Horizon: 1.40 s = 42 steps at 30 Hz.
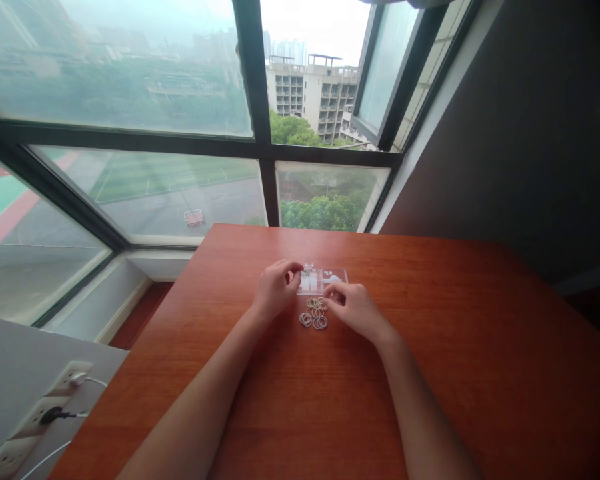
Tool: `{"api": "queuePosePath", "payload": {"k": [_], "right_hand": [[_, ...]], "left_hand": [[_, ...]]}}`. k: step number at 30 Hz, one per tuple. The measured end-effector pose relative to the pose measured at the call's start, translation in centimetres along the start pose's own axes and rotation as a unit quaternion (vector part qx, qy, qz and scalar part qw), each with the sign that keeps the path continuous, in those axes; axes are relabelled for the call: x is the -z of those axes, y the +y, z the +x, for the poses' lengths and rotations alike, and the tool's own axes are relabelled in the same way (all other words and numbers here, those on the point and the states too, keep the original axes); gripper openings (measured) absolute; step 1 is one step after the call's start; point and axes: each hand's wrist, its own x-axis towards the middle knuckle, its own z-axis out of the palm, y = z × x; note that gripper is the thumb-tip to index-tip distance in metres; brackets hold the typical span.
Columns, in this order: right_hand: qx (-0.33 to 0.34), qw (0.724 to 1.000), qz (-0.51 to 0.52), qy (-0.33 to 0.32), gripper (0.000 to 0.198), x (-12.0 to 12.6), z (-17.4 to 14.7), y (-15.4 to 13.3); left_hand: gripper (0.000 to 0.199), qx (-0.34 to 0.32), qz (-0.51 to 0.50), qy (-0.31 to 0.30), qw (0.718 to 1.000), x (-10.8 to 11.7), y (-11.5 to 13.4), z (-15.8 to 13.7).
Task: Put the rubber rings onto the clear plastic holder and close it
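Note:
A small clear plastic box (310,288) lies with its lid folded open on the wooden table, some small bits showing inside. My left hand (276,288) is curled at its left edge, thumb and forefinger closed on that side. Just in front of the box is a loose cluster of several pale rings (319,323), some overlapping. My right hand (354,308) reaches in from the right, its thumb and forefinger pinched on a ring at the cluster's upper right. The fingertips partly hide that ring.
The reddish-brown wooden table (300,413) runs up to a dark-framed window (190,143). A grey wall (530,133) rises on the right. At lower left, wall sockets (40,417) hold plugs, with white cables beside the table edge.

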Motion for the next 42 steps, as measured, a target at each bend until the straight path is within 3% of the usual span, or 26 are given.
{"api": "queuePosePath", "payload": {"k": [7,16,28,35,42], "right_hand": [[-0.019,0.993,0.030,0.115,0.014,0.4,0.3,-0.2],[-0.024,0.990,0.067,0.122,0.017,0.4,0.4,-0.4],[-0.018,0.989,0.057,0.135,0.015,0.4,0.3,-0.6],[-0.024,0.993,0.048,0.107,0.014,0.2,0.4,-0.5],[0.016,0.998,0.045,-0.031,0.010,-0.1,-0.1,-1.0]], "left_hand": [[0.013,-0.048,-0.071,-0.046,0.995,-0.5,1.9,-0.4],[0.014,-0.076,-0.096,-0.105,0.987,-0.4,3.1,-0.7],[0.013,-0.065,-0.081,-0.091,0.990,-0.7,2.8,-0.5],[0.013,-0.041,-0.060,-0.056,0.996,-0.7,2.3,-0.5],[0.014,-0.006,-0.014,0.014,1.000,-0.1,1.2,0.0]]}}
